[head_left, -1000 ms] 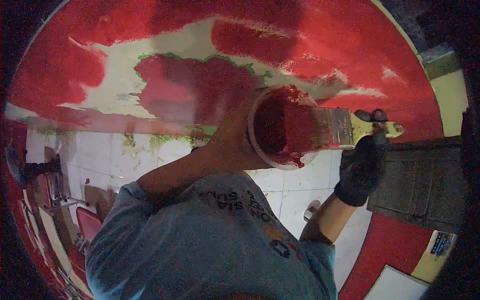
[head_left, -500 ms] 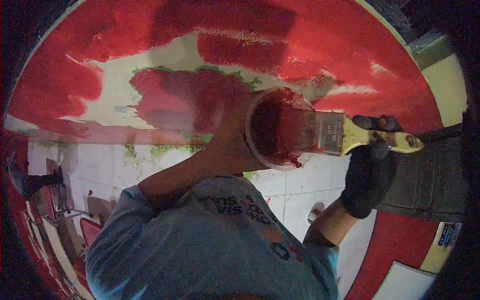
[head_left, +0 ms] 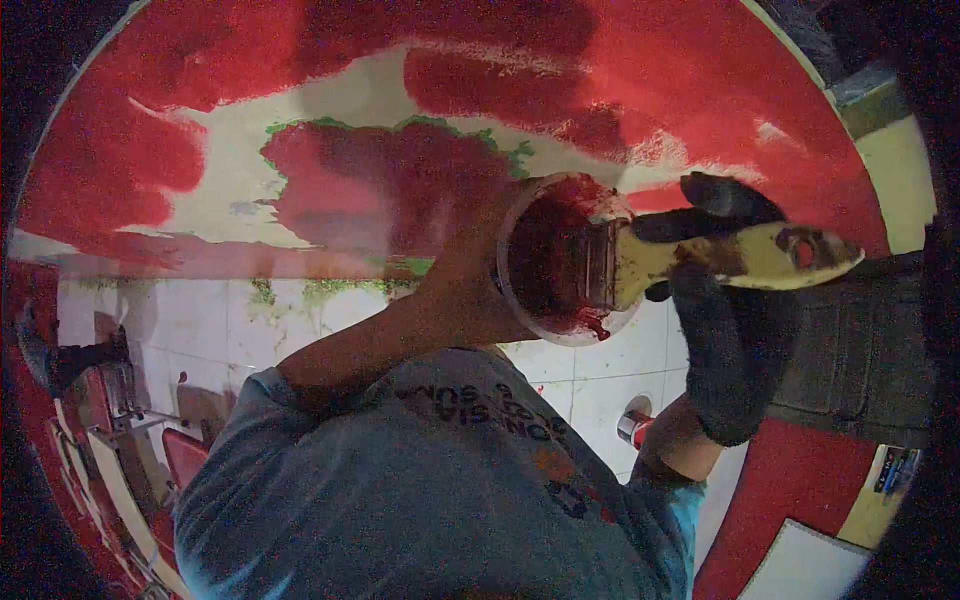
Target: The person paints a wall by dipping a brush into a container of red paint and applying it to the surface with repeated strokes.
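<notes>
A round, pale-rimmed cup [head_left: 520,306] with dark red paint inside is gripped by my bare left hand [head_left: 467,262], whose fingers are largely hidden behind it. My right hand [head_left: 732,315], in a dark glove, is closed around the yellowish, paint-stained handle of a wide brush [head_left: 745,257]. The brush points left, its bristles down inside the cup and its metal band at the opening. Red paint clings to the cup's rim. Beyond both hands is a pale surface [head_left: 355,92] partly covered in red, with green edging around one red patch.
White floor tiles [head_left: 620,350] with green and red specks lie below the painted surface. A red-and-silver round object [head_left: 634,428] is near my right forearm. A dark panel [head_left: 860,350] and a white sheet [head_left: 808,565] are at the right, and a metal-framed item [head_left: 125,425] at the left.
The brush has moved left and deeper into the cup, with my right hand's fingers shifted along its handle. The cup stays in my left hand.
</notes>
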Action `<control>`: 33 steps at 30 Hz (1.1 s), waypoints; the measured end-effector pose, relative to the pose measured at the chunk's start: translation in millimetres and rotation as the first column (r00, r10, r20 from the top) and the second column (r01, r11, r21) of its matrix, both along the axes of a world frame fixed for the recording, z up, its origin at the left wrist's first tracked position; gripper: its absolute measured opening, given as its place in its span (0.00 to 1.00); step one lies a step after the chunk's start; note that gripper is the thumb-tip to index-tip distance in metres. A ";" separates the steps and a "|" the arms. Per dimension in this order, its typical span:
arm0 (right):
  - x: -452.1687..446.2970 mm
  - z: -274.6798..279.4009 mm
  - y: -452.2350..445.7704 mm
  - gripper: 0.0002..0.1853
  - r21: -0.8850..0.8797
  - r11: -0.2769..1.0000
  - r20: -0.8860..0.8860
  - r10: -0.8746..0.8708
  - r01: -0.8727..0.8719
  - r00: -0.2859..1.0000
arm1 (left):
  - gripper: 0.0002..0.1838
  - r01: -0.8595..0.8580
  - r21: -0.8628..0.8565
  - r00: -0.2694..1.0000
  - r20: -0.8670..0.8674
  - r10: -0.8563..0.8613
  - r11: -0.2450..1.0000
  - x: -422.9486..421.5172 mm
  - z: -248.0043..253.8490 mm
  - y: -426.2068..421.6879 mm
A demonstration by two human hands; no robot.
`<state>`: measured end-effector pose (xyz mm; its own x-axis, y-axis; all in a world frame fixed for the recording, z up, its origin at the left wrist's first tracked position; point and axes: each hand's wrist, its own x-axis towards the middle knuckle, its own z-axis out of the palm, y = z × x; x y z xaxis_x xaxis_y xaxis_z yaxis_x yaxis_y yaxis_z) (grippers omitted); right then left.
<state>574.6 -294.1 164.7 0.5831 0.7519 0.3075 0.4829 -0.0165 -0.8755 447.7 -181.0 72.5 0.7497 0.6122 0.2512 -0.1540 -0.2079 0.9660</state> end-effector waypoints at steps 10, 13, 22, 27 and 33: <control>9.5 9.4 18.3 0.18 -0.087 0.921 0.380 0.383 -0.379 0.842 | 0.52 0.004 -0.195 0.989 0.143 0.024 0.981 2.7 -13.2 -1.3; 10.0 9.8 16.1 0.19 -0.185 0.910 0.371 0.415 -0.372 0.830 | 0.50 0.011 -0.230 0.987 0.160 0.026 0.973 5.3 -6.8 -0.1; 8.9 4.3 16.3 0.19 -0.080 0.941 0.158 0.337 -0.328 0.928 | 0.49 0.009 -0.216 0.988 0.154 0.025 0.976 9.9 -10.9 2.2; 16.4 3.9 18.7 0.18 -0.107 0.927 0.446 0.368 -0.359 0.816 | 0.50 0.048 -0.232 0.992 0.121 -0.020 0.972 8.4 -7.2 1.3; 8.6 6.0 18.2 0.14 -0.081 0.961 0.226 0.277 -0.265 0.934 | 0.50 -0.016 0.022 0.989 0.147 0.012 1.000 12.5 -3.8 -1.2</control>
